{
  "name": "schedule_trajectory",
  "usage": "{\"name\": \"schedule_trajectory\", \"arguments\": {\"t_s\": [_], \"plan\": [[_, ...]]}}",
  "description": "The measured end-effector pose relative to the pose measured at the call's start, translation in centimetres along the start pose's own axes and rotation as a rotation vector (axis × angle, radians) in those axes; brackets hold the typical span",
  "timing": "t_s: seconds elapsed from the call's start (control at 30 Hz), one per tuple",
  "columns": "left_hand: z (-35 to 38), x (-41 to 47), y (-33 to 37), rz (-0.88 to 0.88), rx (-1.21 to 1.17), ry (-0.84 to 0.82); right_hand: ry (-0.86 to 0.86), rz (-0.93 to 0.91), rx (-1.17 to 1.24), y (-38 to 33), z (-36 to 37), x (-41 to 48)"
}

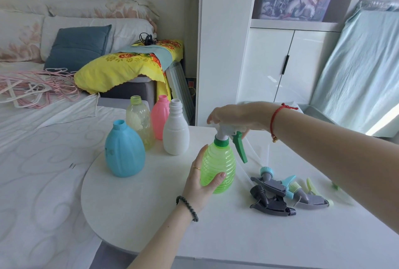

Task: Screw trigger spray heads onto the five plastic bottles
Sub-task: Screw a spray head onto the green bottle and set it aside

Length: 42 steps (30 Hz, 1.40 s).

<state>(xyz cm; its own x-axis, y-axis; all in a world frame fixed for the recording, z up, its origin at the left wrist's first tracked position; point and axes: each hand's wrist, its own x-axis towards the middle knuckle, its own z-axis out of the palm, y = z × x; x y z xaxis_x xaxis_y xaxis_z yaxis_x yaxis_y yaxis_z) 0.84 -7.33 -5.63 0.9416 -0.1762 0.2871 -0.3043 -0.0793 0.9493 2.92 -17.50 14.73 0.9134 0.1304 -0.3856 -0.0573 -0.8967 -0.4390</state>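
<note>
Left hand (pixel 203 179) grips the green bottle (pixel 218 168); right hand (pixel 234 116) clasps its spray head (pixel 230 133). Four open bottles (pixel 176 131) stand on the table (pixel 151 214); three loose heads (pixel 280 193) lie there.

I see bare table (pixel 138 210) in front of the green bottle (pixel 219 167). Behind it to the left, four open bottles (pixel 176 130) crowd together. To its right, loose spray heads (pixel 278 193) and tubes clutter the surface.

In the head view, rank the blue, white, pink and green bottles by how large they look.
1. blue bottle
2. white bottle and green bottle look alike; the green is nearer and partly covered by the left hand
3. pink bottle, farthest and partly hidden
</note>
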Motion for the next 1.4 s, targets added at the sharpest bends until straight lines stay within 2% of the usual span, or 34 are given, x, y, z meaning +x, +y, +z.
{"name": "schedule_trajectory", "arguments": {"t_s": [0.17, 0.33, 0.47, 0.67, 0.77, 0.9, 0.97, 1.03, 1.17, 1.4], "plan": [[0.0, 0.0, 0.2, 0.001, 0.007, 0.000, 0.031, -0.029, 0.448, 0.6, 0.5, 0.2], [0.0, -0.1, 0.3, 0.007, 0.014, -0.002, 0.035, -0.030, 0.527, 0.6, 1.1, 0.1], [-0.1, 0.0, 0.4, -0.002, 0.010, -0.005, -0.040, -0.036, 0.461, 1.0, 0.1, -0.4], [-0.1, 0.1, 0.2, 0.008, 0.005, -0.004, 0.009, -0.172, 0.257, 2.4, -0.3, -0.6], [0.0, 0.1, 0.2, 0.002, 0.023, -0.005, 0.156, -0.229, 0.004, 2.4, 0.5, -0.7], [0.0, -0.1, 0.7, 0.002, 0.029, 0.014, 0.358, -0.283, -0.171, 2.2, 2.0, -0.8], [0.0, -0.2, 0.7, 0.002, 0.033, 0.006, 0.359, -0.314, -0.197, 2.2, 2.3, -0.8], [-0.1, -0.2, 0.6, -0.002, 0.033, 0.003, 0.286, -0.329, -0.220, 2.5, 1.9, -1.1], [0.0, 0.0, 0.3, 0.005, 0.020, 0.001, 0.207, -0.286, -0.262, 3.5, 1.0, -1.0], [0.0, 0.1, 0.2, -0.009, 0.007, -0.002, 0.393, -0.212, -0.314, 2.5, 2.1, 0.1]]}}
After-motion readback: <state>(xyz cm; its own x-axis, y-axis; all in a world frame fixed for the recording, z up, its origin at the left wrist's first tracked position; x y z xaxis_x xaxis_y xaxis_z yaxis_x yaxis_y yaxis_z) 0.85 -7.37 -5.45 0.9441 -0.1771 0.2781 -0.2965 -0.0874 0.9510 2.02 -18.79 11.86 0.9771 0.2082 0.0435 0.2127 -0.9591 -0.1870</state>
